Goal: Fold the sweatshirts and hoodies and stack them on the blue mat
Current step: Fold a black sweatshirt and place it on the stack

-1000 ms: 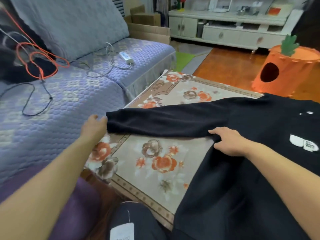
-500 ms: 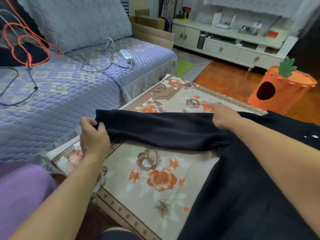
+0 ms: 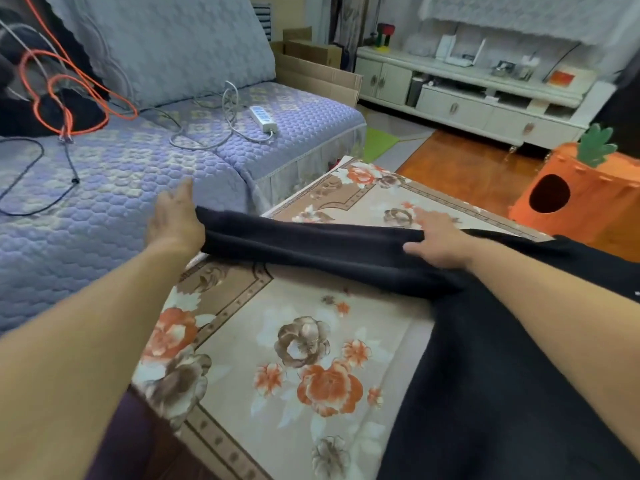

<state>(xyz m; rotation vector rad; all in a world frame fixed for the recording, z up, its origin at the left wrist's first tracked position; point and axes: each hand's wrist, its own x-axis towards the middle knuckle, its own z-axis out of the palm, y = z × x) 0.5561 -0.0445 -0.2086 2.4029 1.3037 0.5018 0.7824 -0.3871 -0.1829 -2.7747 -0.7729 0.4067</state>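
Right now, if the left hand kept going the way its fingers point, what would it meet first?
Probably the quilted sofa seat: the left hand, holding the black sleeve by its cuff, points up and away over the cushion. Depth is unclear, so the backrest cushion is possible instead.

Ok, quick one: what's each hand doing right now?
Left hand: holds the cuff end of the black sweatshirt sleeve, index finger straight.
Right hand: grips the same sleeve near the shoulder, thumb underneath.
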